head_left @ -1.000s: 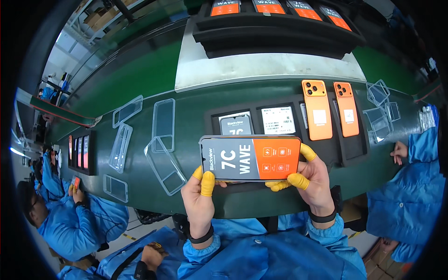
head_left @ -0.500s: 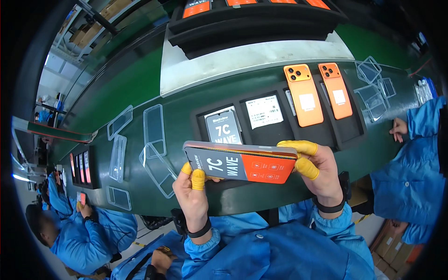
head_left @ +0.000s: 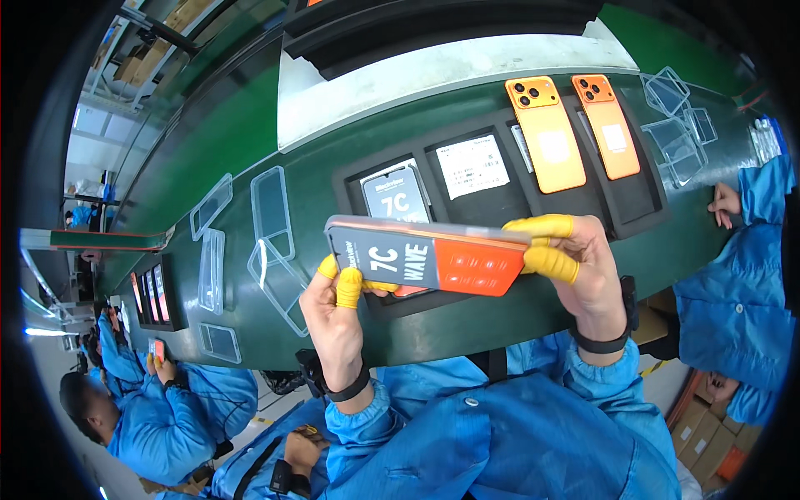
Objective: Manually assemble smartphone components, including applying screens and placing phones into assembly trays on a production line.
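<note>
Between my hands is a smartphone [head_left: 400, 262], held lengthwise with its grey and orange printed front film facing me. A clear edge runs along its top side, perhaps a case. My left hand [head_left: 333, 321] pinches the left end, and my right hand [head_left: 590, 271] grips the right end; both wear yellow finger covers. Beyond them lies a black compartment tray [head_left: 518, 208]. Its left slot holds a phone with a grey film [head_left: 393, 193], partly hidden by the held one. A white label [head_left: 473, 167] sits in the adjoining slot, and two orange phones [head_left: 550, 137] rest back-up on the right.
Several clear phone cases [head_left: 272, 212] lie left on the green table [head_left: 433, 329], with more cases [head_left: 675, 150] at far right. Stacked black trays [head_left: 433, 37] stand on a white surface behind. Co-workers in blue sit left [head_left: 167, 417] and right [head_left: 733, 292].
The tray and table have shifted upward in the picture as the view tilts. Both hands keep hold of the smartphone, which is turned slightly, its right end lower.
</note>
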The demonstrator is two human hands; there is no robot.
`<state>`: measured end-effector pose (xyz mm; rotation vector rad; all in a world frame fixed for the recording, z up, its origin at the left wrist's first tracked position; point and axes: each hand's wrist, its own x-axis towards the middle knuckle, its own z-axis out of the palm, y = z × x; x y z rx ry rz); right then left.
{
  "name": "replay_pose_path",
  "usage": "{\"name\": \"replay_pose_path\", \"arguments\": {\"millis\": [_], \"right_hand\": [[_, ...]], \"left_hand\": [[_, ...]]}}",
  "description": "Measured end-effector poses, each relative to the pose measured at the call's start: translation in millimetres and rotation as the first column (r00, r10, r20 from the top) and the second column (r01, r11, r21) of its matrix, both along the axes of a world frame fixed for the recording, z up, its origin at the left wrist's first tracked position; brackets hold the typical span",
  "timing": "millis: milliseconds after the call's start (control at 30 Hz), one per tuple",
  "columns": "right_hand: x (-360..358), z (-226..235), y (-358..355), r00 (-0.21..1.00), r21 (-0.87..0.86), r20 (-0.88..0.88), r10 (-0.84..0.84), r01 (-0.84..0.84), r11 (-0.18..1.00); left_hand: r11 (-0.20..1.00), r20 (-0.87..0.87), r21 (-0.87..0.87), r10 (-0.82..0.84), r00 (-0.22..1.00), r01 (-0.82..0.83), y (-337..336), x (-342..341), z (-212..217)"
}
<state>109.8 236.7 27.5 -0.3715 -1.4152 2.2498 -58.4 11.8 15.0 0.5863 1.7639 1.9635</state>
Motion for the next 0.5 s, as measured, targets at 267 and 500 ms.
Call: {"name": "replay_pose_path", "arguments": {"millis": [267,500], "right_hand": [[4,14,9,0.966,0.007,0.19,0.177,-0.182,0.983],[-4,4,6,0.968,0.111,0.244,-0.061,0.034,0.993]], "left_hand": [[0.998,-0.052,-0.025,-0.059,0.997,0.057,-6,-11,7],[0.991,-0.049,-0.107,-0.092,0.995,0.086,0,-5,13]]}}
